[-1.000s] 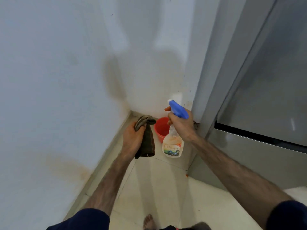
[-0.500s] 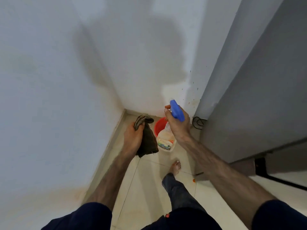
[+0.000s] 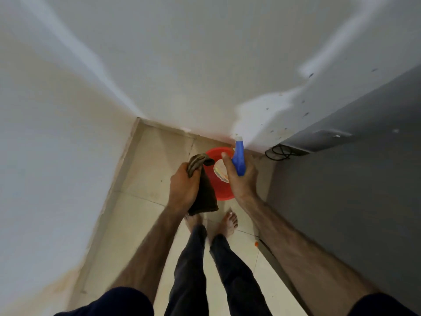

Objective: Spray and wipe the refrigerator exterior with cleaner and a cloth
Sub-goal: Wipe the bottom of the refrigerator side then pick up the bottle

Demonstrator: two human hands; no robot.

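In the head view, the person stood barefoot on a pale tiled floor (image 3: 145, 224) in a narrow corner, looking steeply down. The left hand (image 3: 184, 188) gripped a dark brown cloth (image 3: 205, 197), its fingers curled round the bunched upper end while the rest of the cloth hung below the fist. The right hand (image 3: 241, 179) held a spray bottle (image 3: 238, 158) by the neck, fingers wrapped round it under the blue spray head, with the index finger stretched up alongside the head; the pale body of the bottle showed only in part between the two hands. The two hands were near each other, not touching.

A red bucket (image 3: 222, 195) sat on the floor in the far corner, below and behind both hands. The grey side of the refrigerator (image 3: 355, 201) filled the right, just beside the right forearm. A black cord (image 3: 276, 152) lay coiled at its far bottom corner against the white wall (image 3: 182, 76). A small orange speck (image 3: 256, 243) lay on the floor near the refrigerator's base.
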